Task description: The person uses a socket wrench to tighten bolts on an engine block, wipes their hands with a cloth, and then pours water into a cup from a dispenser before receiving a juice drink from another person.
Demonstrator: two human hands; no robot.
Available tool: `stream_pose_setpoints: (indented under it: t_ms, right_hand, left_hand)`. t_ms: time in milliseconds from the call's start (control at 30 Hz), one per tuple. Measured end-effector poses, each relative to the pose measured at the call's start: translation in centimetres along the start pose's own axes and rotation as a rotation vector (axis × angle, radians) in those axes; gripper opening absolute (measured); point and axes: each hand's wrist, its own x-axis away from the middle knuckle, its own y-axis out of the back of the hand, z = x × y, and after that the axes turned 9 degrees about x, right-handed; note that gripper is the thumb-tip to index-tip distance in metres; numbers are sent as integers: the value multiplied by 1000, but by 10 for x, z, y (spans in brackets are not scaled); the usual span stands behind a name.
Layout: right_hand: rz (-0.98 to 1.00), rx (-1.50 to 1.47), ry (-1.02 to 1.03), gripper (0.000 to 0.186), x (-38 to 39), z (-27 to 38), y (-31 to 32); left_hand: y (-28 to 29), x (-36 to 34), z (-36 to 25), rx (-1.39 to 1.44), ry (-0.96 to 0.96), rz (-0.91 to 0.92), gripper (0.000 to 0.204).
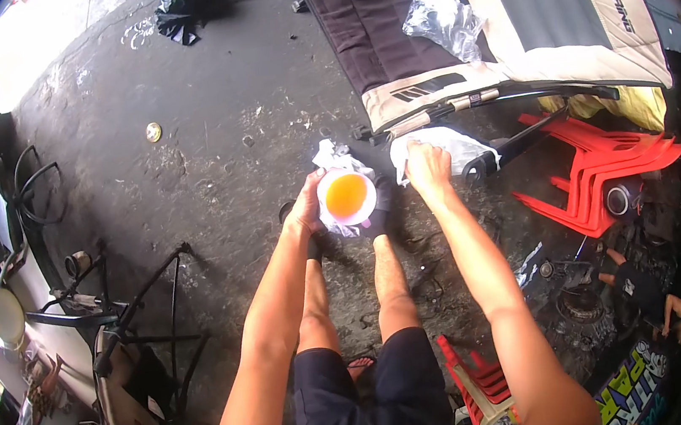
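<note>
My left hand (306, 205) grips the left side of a round white cup (371, 202), its fingers partly hidden by it. An orange liquid (346, 196) shows inside, seen from above. Crumpled white plastic (335, 155) sticks out around the cup; whether it is in the hand too, I cannot tell. Off to the right, my right hand (428, 163) is closed on a white plastic bag (465, 146), which hangs out to the right of the fist. Both hands are held out over the floor, with the cup above my feet.
A beige and dark padded folding chair (537, 10) with clear plastic bags (444, 17) on it stands far right. Stacked red plastic chairs (599, 168) lie right of me; another red stack (476, 383) is nearer. A person (643, 290) is at lower right. Folding frames (175, 318) stand left.
</note>
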Motion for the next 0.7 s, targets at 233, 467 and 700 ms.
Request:
stream_pose_setpoints:
  t_ms: [233,467,700]
  right_hand:
    - [65,-58,0,28,18,1,26]
    - [-369,-626,-340,42,74,12,51]
    - [-187,-888,-42,68,89,116,191]
  left_hand:
    - [13,-5,1,91,-68,-76,42]
    - [9,-21,5,86,-54,-10,47]
    - [2,35,-26,159,-114,12,52]
